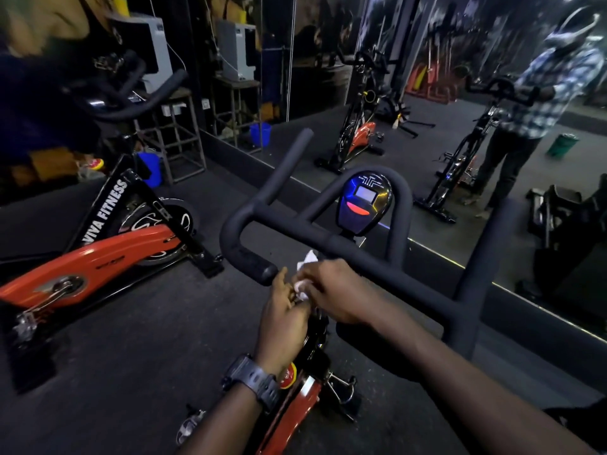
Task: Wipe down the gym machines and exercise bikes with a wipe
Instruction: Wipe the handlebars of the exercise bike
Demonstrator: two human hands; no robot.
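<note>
I stand over an orange and black exercise bike (295, 405) with thick black foam handlebars (371, 261) and a small display console (364, 205). A white wipe (303, 274) is bunched between my two hands just below the crossbar, near the left handle end (253, 261). My left hand (284, 313), with a black watch on its wrist, pinches the wipe from below. My right hand (331, 290) grips the wipe from above, fingers curled over it. Most of the wipe is hidden by the fingers.
A second orange bike marked VIVA FITNESS (98, 238) stands to the left. A wall mirror (460, 133) ahead reflects bikes, a green bucket and a person in a checked shirt. A blue bucket (151, 169) and a metal stand (177, 139) sit at the back left.
</note>
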